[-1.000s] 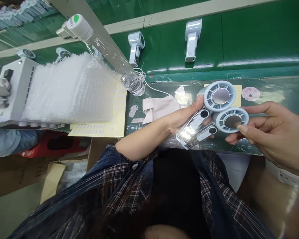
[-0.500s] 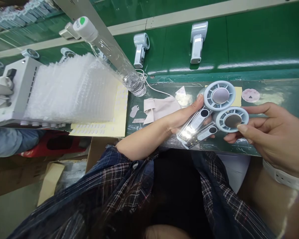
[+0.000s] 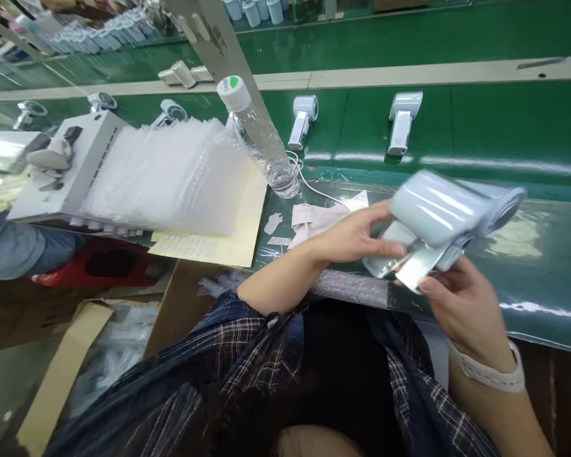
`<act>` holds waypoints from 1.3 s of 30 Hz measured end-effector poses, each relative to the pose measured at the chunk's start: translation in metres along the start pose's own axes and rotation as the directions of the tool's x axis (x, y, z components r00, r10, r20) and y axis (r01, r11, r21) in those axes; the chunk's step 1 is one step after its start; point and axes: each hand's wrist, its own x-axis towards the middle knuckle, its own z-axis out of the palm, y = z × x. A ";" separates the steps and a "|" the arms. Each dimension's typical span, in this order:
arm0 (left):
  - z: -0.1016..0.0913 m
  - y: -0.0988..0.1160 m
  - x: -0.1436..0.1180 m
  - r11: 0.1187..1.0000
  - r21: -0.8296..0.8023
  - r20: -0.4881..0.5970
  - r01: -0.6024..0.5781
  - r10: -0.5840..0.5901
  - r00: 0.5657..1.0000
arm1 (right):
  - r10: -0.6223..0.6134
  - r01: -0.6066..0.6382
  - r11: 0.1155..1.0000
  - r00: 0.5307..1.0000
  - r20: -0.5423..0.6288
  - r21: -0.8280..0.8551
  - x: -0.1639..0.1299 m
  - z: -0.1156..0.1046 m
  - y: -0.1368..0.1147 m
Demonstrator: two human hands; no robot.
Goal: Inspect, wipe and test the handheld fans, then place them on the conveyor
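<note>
My left hand (image 3: 356, 238) and my right hand (image 3: 461, 304) together hold two pale blue hand-held fans (image 3: 438, 216) above the front edge of the green bench (image 3: 542, 254). The fans are blurred and turned so their rounded backs face up. The left hand grips the handles from the left. Under the handle ends, my right hand's fingers support them from below. A white strap (image 3: 488, 374) circles my right wrist.
A clear water bottle (image 3: 261, 139) with a white cap stands left of centre. Two more fans (image 3: 302, 120) (image 3: 402, 120) lie on the green conveyor behind. A stack of bubble bags (image 3: 171, 178) and a yellow sticker sheet (image 3: 219, 247) lie at left. Pink paper scraps (image 3: 314, 219) lie near my left hand.
The two fans have been flipped from faces up to backs up. My right hand moved from the fan head to under the handles. The view tilted up and shifted.
</note>
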 end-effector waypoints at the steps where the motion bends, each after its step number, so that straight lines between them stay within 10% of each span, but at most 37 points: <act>1: 0.000 0.001 0.000 0.999 -0.047 -0.056 -0.011 0.008 0.998 | -0.021 0.022 1.000 0.999 -0.038 0.013 -0.002 -0.003 -0.003; 8: 0.025 -0.008 0.004 0.890 -0.429 -0.033 0.155 -0.187 0.982 | -0.125 0.127 0.992 0.990 -0.072 0.017 -0.008 0.005 -0.012; 26: 0.026 -0.007 -0.001 0.985 -0.132 -0.230 0.109 -0.137 0.964 | -0.012 0.045 0.973 0.989 -0.147 0.226 -0.012 0.014 -0.018; 39: 0.020 0.011 -0.013 0.962 -0.258 -0.029 0.089 -0.099 0.995 | -0.061 0.110 0.965 0.977 -0.204 0.238 -0.020 0.021 -0.042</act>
